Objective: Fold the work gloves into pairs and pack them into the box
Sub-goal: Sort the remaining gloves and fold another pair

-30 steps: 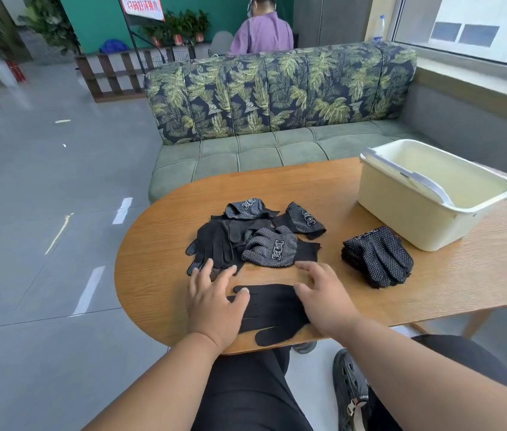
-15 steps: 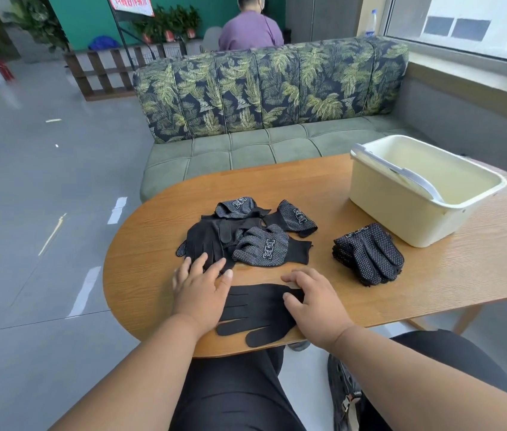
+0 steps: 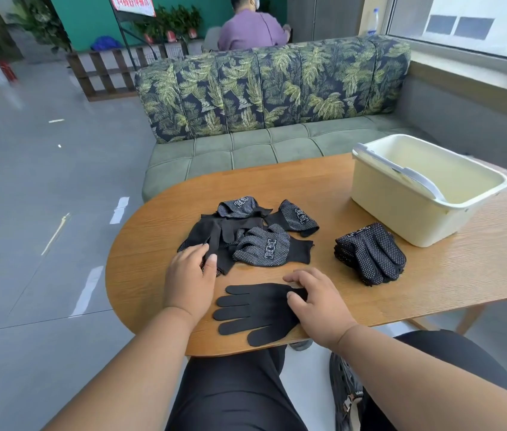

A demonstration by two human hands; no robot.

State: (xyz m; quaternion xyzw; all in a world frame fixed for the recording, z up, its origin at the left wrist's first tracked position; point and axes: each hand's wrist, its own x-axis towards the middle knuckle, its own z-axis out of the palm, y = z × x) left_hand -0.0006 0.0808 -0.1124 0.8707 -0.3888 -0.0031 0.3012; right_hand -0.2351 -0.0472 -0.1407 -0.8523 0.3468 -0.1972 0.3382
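Tabletop [image 3: 323, 188]: oval, wood grain, carries all gloves and the box.
Flat glove [image 3: 253, 309]: plain black, spread at the near edge, digits pointing left, cuff to the right.
Right hand [image 3: 319, 303]: rests on the cuff end of the flat glove; fingers [image 3: 295, 276] bent, thumb pressing the fabric; a true pinch cannot be told.
Left hand [image 3: 188, 279]: at the near left edge of the loose pile; fingers curled onto a black glove of that pile, thumb alongside.
Loose pile [image 3: 246, 236]: unsorted gloves, dotted palms and plain backs mixed, centre of tabletop, just beyond both hands.
Folded stack [image 3: 370, 255]: dotted gloves, right of the pile, just beside the box.
Box [image 3: 401, 209]: cream plastic, far right, grey handle lying inside.
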